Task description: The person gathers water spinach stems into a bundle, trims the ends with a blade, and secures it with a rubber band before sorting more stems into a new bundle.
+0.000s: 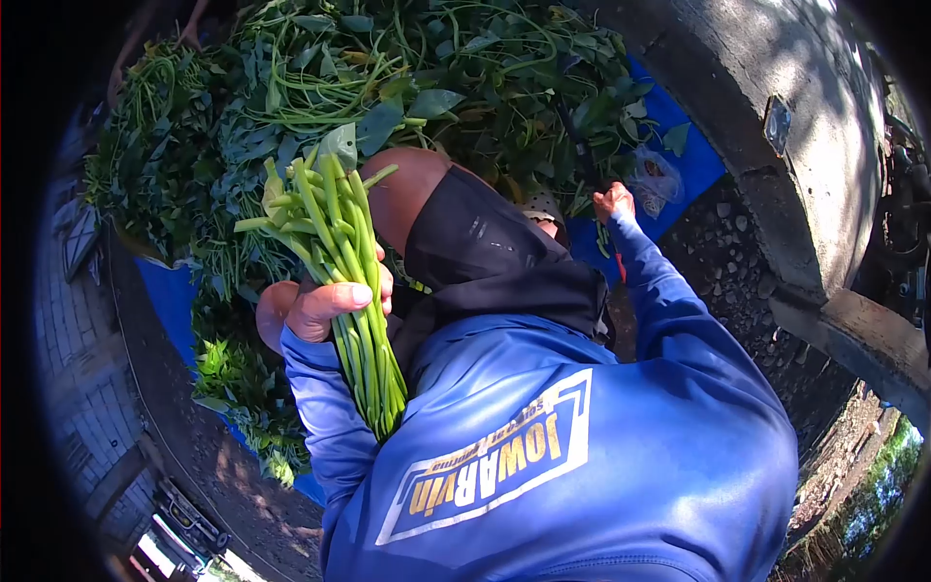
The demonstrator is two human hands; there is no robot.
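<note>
A thick bundle of green stems (354, 291) is held in my left hand (335, 303), with the thumb across its front and cut ends fanned out at the top. Over to the right, my right hand (614, 202) is closed round the end of a long dark object (574, 136), which points up into the leaves; its far end is lost among them. Beyond my knees lies a big heap of leafy green stems (291, 87).
The heap rests on a blue sheet (693, 145). A clear plastic bag (657, 179) lies beside my right hand. A concrete block (766, 116) stands at the right, with gravel below it. Part of another person's limb (192, 29) shows at the top left.
</note>
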